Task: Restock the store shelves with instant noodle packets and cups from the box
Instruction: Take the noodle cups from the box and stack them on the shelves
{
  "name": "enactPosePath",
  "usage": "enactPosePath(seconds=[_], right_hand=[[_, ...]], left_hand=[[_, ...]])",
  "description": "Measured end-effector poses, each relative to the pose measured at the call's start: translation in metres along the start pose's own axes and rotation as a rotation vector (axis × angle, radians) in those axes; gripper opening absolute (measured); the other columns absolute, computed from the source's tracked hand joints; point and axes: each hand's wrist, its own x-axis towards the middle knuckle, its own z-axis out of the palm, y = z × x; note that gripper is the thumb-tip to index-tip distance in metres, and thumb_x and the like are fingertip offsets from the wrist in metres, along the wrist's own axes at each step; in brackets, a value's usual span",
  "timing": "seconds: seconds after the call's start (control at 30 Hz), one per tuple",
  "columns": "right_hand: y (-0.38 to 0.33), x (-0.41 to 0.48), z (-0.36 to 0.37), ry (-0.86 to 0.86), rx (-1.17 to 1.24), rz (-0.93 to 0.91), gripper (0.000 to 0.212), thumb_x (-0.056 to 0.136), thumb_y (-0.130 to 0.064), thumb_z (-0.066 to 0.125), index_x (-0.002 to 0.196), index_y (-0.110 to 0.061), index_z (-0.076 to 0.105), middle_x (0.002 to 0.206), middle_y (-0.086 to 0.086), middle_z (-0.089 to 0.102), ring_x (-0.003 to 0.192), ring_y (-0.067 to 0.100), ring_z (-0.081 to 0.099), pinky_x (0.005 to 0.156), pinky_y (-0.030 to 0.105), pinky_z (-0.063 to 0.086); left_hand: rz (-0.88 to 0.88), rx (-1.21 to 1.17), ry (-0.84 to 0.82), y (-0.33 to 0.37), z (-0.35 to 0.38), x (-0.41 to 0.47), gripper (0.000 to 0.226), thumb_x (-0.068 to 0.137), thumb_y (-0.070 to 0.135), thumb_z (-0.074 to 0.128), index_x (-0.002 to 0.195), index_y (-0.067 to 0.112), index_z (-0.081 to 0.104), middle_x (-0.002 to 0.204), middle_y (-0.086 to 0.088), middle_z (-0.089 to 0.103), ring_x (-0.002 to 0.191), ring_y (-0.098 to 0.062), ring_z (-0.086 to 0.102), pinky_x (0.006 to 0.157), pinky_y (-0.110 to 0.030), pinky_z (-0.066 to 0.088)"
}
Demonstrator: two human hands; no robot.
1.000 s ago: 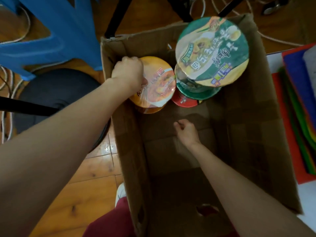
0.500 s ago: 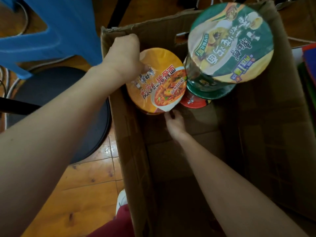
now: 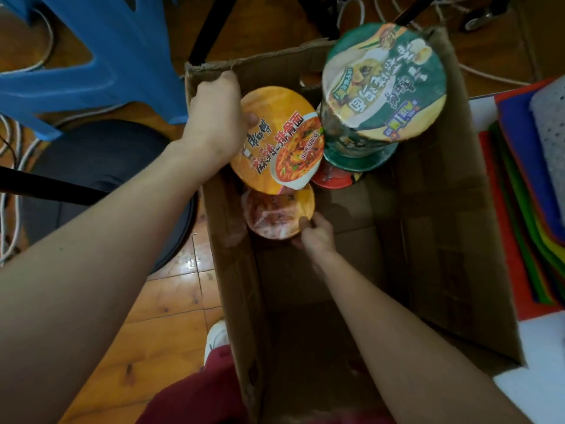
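Two cups in play: left hand (image 3: 214, 123) clamps the orange noodle cup (image 3: 276, 139) at the box's (image 3: 443, 240) 11 o'clock corner; right hand (image 3: 316, 237) pinches the lower cup (image 3: 276, 215), directly beneath at 6 o'clock.

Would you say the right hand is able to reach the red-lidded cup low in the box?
Probably yes: the right hand grips a lower orange cup, and the box floor between it and the red-lidded cup is bare.
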Motion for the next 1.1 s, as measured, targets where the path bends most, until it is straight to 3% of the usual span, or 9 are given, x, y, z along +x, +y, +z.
enactPosePath(seconds=[0.17, 0.33, 0.57, 0.7, 0.83, 0.9, 1.1], right_hand=[[-0.003, -0.053, -0.039, 0.024, -0.114, 0.044, 0.029, 0.099, -0.013, 0.038, 0.125, -0.012, 0.049, 0.104, 0.003, 0.052, 0.108, 0.028, 0.056, 0.085, 0.037, 0.051], [-0.016, -0.113, -0.081, 0.02, -0.39, -0.051, 0.023, 0.098, -0.018, 0.039, 0.116, -0.012, 0.051, 0.107, 0.006, 0.058, 0.102, 0.028, 0.06, 0.09, 0.048, 0.051], [-0.069, -0.212, -0.137, -0.02, -0.649, -0.179, 0.028, 0.098, -0.026, 0.032, 0.122, -0.018, 0.045, 0.11, 0.011, 0.06, 0.099, 0.031, 0.06, 0.087, 0.051, 0.05], [-0.109, -0.278, -0.166, -0.065, -0.794, -0.339, 0.033, 0.1, -0.029, 0.029, 0.127, -0.016, 0.044, 0.112, 0.01, 0.06, 0.102, 0.028, 0.059, 0.085, 0.048, 0.051], [-0.141, -0.348, -0.187, -0.061, -0.847, -0.437, 0.032, 0.1, -0.029, 0.03, 0.124, -0.015, 0.045, 0.104, 0.01, 0.062, 0.094, 0.028, 0.062, 0.08, 0.047, 0.052], [-0.155, -0.386, -0.194, -0.022, -0.882, -0.512, 0.035, 0.099, -0.029, 0.03, 0.125, -0.013, 0.046, 0.104, 0.012, 0.063, 0.094, 0.031, 0.062, 0.079, 0.046, 0.052], [-0.18, -0.505, -0.202, 0.16, -0.92, -0.648, 0.036, 0.099, -0.026, 0.032, 0.128, -0.01, 0.046, 0.107, 0.017, 0.065, 0.098, 0.036, 0.061, 0.078, 0.045, 0.05]], left_hand=[[-0.072, -0.051, -0.04, 0.013, -0.026, -0.031, 0.033, 0.087, 0.017, 0.061, 0.114, 0.002, 0.05, 0.116, -0.017, 0.057, 0.107, -0.031, 0.053, 0.074, -0.029, 0.037], [-0.141, -0.055, -0.075, 0.038, -0.07, -0.07, 0.032, 0.087, 0.02, 0.062, 0.109, 0.0, 0.051, 0.113, -0.022, 0.058, 0.106, -0.038, 0.053, 0.08, -0.04, 0.042], [-0.145, -0.159, -0.005, 0.095, -0.156, -0.126, 0.03, 0.089, 0.021, 0.059, 0.109, -0.001, 0.052, 0.108, -0.021, 0.06, 0.1, -0.036, 0.055, 0.07, -0.032, 0.034], [-0.071, -0.198, 0.096, 0.13, -0.213, -0.154, 0.03, 0.092, 0.022, 0.055, 0.113, 0.001, 0.054, 0.105, -0.019, 0.063, 0.099, -0.033, 0.057, 0.07, -0.028, 0.034], [0.012, -0.202, 0.195, 0.158, -0.276, -0.18, 0.032, 0.092, 0.025, 0.054, 0.114, 0.003, 0.057, 0.105, -0.019, 0.065, 0.099, -0.036, 0.058, 0.081, -0.039, 0.047], [0.059, -0.197, 0.232, 0.171, -0.308, -0.193, 0.032, 0.093, 0.027, 0.052, 0.114, 0.004, 0.058, 0.107, -0.018, 0.065, 0.101, -0.035, 0.058, 0.085, -0.044, 0.048], [0.228, -0.204, 0.331, 0.195, -0.402, -0.243, 0.034, 0.093, 0.031, 0.05, 0.112, 0.006, 0.062, 0.103, -0.016, 0.067, 0.099, -0.034, 0.06, 0.084, -0.041, 0.047]])
